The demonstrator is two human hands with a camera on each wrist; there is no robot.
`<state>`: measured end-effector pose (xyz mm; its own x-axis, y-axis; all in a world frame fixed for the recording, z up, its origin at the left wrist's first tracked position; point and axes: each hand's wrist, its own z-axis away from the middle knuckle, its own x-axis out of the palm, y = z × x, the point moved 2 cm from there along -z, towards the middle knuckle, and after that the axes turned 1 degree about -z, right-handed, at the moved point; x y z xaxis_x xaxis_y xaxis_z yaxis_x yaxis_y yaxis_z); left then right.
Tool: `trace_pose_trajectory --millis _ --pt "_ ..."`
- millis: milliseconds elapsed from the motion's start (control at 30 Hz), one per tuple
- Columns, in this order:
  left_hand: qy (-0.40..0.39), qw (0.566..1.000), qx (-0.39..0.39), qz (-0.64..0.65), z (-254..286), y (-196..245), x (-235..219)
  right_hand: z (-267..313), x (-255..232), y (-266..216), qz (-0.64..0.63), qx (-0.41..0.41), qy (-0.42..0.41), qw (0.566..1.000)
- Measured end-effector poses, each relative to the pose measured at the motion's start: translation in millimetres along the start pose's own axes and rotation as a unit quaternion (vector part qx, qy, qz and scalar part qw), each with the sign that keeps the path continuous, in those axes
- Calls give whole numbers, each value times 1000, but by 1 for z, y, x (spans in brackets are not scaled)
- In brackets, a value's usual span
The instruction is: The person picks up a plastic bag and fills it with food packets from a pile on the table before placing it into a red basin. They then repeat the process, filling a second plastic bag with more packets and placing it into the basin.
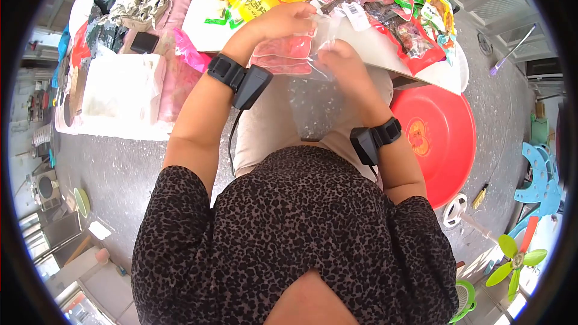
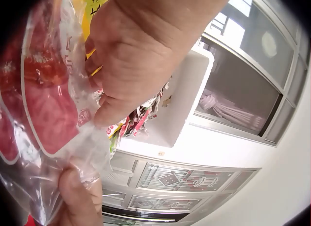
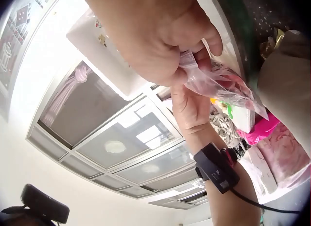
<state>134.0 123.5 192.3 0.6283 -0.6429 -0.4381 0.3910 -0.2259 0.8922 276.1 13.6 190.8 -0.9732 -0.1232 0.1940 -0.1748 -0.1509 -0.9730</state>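
A clear plastic bag (image 1: 313, 99) with pink-red flat packets (image 1: 282, 54) inside hangs over the person's lap, at the table's front edge. My left hand (image 1: 284, 21) grips its upper left side; in the left wrist view the thumb presses on the film beside the packets. Lower on the other side, my right hand (image 1: 350, 72) pinches the bag's edge between thumb and fingers, slightly blurred in the head view. The right wrist view shows the film (image 3: 197, 80) bunched at the right hand's fingers, with the left hand (image 3: 189, 109) close behind.
Many colourful snack packets (image 1: 259, 3) are heaped on the white table (image 1: 385, 48). A red basin (image 1: 445, 144) stands on the floor at right. At left, a pink-covered surface (image 1: 171, 93) bears a white package (image 1: 123, 87) and clothes. A white foam box (image 2: 187, 99) stands beyond the table's heap.
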Motion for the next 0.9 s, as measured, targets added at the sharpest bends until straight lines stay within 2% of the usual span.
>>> trace_pose_trajectory --millis 33,133,233,267,333,467,600,633,733,767,800,833,900 --pt "-85 994 -11 66 -1 2 -3 4 -3 -10 16 -6 -24 1000" --pt "-93 989 50 105 6 22 -4 16 -11 -37 26 -16 -91 995" --pt "-222 944 56 238 6 28 10 24 -24 -46 16 -34 -147 988" --pt "-214 937 47 272 8 30 16 27 -29 -48 11 -41 -163 986" --pt "-198 919 28 340 13 35 30 40 -36 -59 9 -15 -142 990" --pt "-176 892 73 411 14 45 58 59 -56 -59 54 -10 -136 989" --pt "-103 939 90 315 24 72 76 83 -65 -58 110 -11 -64 992" --pt "-93 950 104 280 25 78 79 90 -68 -62 175 6 -46 984" --pt "-61 965 124 225 21 85 94 102 -74 -68 315 -83 -7 945" --pt "-57 964 127 226 18 86 99 105 -79 -72 348 -46 -25 936" --pt "-52 964 132 227 15 90 101 109 -84 -75 329 -55 -9 943" --pt "-36 960 100 259 20 113 106 112 -89 -78 310 -64 8 949" --pt "-8 964 115 239 14 111 109 121 -101 -86 265 -68 30 961"
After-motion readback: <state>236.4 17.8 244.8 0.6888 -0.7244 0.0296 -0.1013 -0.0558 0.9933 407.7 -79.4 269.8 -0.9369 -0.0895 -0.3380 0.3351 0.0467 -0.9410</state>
